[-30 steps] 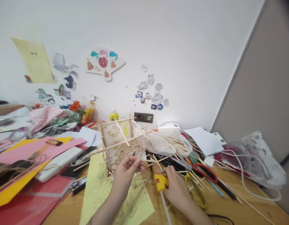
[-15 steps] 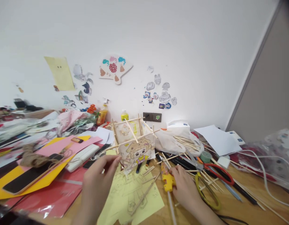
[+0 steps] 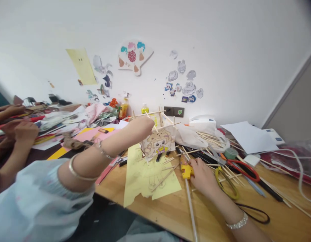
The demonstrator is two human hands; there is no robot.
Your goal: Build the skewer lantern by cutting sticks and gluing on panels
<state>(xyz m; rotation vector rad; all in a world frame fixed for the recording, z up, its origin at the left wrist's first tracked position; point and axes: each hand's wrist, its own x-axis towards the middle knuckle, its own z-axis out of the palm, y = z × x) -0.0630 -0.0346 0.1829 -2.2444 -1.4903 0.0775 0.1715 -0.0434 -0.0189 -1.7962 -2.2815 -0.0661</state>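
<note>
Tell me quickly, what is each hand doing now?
Left hand: closed on the top of the stick lantern frame.
Right hand: closed around the yellow glue gun.

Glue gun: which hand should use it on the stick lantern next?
Probably the right hand: it already rests on the yellow glue gun, while the left hand is up on the stick lantern, steadying it.

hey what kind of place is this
Likely a shared craft table: a stick-and-paper lantern frame, a yellow glue gun and red scissors lie among coloured paper, with paper cut-outs stuck on the wall.
</note>
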